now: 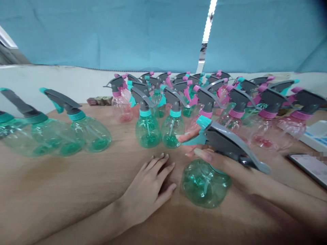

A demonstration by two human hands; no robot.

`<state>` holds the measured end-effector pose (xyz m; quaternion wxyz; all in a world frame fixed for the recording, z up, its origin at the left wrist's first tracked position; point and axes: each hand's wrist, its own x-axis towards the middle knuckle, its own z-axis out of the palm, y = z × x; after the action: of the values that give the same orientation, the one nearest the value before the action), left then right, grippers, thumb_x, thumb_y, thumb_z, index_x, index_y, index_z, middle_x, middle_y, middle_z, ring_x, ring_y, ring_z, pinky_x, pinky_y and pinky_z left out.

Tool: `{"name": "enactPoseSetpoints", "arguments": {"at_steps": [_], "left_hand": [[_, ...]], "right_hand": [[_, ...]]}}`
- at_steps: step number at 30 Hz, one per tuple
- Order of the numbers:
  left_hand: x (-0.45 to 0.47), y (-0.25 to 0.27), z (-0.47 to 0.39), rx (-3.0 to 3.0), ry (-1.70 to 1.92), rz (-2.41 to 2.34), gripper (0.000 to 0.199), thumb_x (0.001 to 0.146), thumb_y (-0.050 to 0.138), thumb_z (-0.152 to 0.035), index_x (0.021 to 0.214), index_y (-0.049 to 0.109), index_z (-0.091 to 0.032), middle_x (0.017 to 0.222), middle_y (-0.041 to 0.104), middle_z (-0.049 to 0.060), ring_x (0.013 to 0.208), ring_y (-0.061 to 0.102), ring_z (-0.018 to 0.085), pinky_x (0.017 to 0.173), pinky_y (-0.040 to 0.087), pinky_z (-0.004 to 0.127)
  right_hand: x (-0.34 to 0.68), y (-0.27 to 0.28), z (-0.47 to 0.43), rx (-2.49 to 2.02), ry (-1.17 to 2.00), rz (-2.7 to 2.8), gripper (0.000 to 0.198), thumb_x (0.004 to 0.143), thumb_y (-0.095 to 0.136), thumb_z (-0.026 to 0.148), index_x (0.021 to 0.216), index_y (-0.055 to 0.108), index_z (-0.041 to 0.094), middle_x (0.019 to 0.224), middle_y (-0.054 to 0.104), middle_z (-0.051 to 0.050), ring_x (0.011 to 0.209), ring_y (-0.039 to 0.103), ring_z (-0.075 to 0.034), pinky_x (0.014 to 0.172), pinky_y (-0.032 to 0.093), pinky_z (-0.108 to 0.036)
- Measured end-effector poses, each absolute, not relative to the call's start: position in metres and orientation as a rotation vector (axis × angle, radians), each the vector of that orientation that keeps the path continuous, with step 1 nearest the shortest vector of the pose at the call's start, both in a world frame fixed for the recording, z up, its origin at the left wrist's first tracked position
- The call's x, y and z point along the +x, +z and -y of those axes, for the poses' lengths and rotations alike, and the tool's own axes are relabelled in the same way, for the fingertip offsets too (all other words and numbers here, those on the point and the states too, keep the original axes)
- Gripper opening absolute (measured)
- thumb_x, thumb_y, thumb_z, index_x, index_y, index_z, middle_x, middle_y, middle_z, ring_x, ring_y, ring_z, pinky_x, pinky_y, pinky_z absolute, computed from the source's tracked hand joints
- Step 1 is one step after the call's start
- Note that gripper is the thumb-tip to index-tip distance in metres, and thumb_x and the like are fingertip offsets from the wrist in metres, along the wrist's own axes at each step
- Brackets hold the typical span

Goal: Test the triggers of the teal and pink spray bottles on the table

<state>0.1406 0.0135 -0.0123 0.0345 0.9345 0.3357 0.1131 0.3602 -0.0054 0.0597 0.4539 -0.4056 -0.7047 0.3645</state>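
Observation:
My right hand (pixel 217 160) is closed around the neck of a green spray bottle (pixel 205 187) with a grey and teal trigger head, tilted a little above or on the table; I cannot tell which. Its nozzle points up and to the left. My left hand (pixel 153 177) lies flat on the wooden table (pixel 102 197), fingers spread, holding nothing. Just beyond it stand two green spray bottles, the left one (pixel 148 131) and the right one (pixel 173 131), both upright.
Several pink and green spray bottles (pixel 268 132) crowd the back and right. More green bottles (pixel 92 136) stand at the left. A phone (pixel 310 166) lies at the right edge, near a white and blue box (pixel 316 134). Small boxes (pixel 99 100) sit at the back.

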Motion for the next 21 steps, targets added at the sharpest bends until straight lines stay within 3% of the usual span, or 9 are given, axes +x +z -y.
{"name": "enactPoseSetpoints", "arguments": {"at_steps": [3, 6, 12, 16, 21], "left_hand": [[0.14, -0.013, -0.013, 2.873, 0.346, -1.029, 0.045, 0.094, 0.051, -0.035, 0.134, 0.048, -0.014, 0.141, 0.047, 0.013, 0.132, 0.039, 0.029, 0.106, 0.035, 0.048], [0.139, -0.013, -0.013, 2.877, 0.337, -1.026, 0.046, 0.094, 0.051, -0.035, 0.135, 0.047, -0.015, 0.142, 0.046, 0.013, 0.133, 0.038, 0.028, 0.106, 0.035, 0.048], [0.139, -0.012, -0.014, 2.875, 0.332, -1.035, 0.045, 0.094, 0.051, -0.034, 0.134, 0.047, -0.014, 0.141, 0.047, 0.014, 0.131, 0.04, 0.028, 0.105, 0.036, 0.048], [0.14, -0.011, -0.013, 2.863, 0.34, -1.037, 0.044, 0.094, 0.05, -0.034, 0.134, 0.048, -0.015, 0.141, 0.047, 0.013, 0.131, 0.04, 0.029, 0.104, 0.036, 0.048], [0.14, -0.011, -0.012, 2.851, 0.309, -1.052, 0.044, 0.094, 0.05, -0.034, 0.133, 0.048, -0.014, 0.141, 0.046, 0.015, 0.131, 0.04, 0.03, 0.104, 0.036, 0.049]], "right_hand": [[0.36, 0.06, 0.008, -1.039, 0.891, 1.739, 0.028, 0.086, 0.059, 0.03, 0.114, 0.063, 0.03, 0.081, 0.072, 0.001, 0.076, 0.069, -0.016, 0.073, 0.057, -0.028], [0.359, 0.058, 0.009, -1.031, 0.867, 1.681, 0.033, 0.085, 0.06, 0.034, 0.118, 0.061, 0.031, 0.076, 0.072, 0.002, 0.065, 0.067, -0.014, 0.065, 0.058, -0.025], [0.366, 0.05, 0.008, -1.1, 0.931, 1.716, 0.034, 0.088, 0.056, 0.042, 0.12, 0.059, 0.032, 0.095, 0.07, 0.0, 0.076, 0.065, -0.013, 0.072, 0.056, -0.026], [0.371, 0.047, 0.009, -1.147, 0.954, 1.732, 0.035, 0.089, 0.051, 0.048, 0.118, 0.06, 0.031, 0.086, 0.065, 0.0, 0.067, 0.059, -0.012, 0.066, 0.054, -0.027], [0.371, 0.044, 0.008, -1.153, 0.965, 1.738, 0.03, 0.091, 0.049, 0.045, 0.114, 0.062, 0.031, 0.083, 0.065, -0.001, 0.075, 0.062, -0.016, 0.071, 0.054, -0.03]]}}
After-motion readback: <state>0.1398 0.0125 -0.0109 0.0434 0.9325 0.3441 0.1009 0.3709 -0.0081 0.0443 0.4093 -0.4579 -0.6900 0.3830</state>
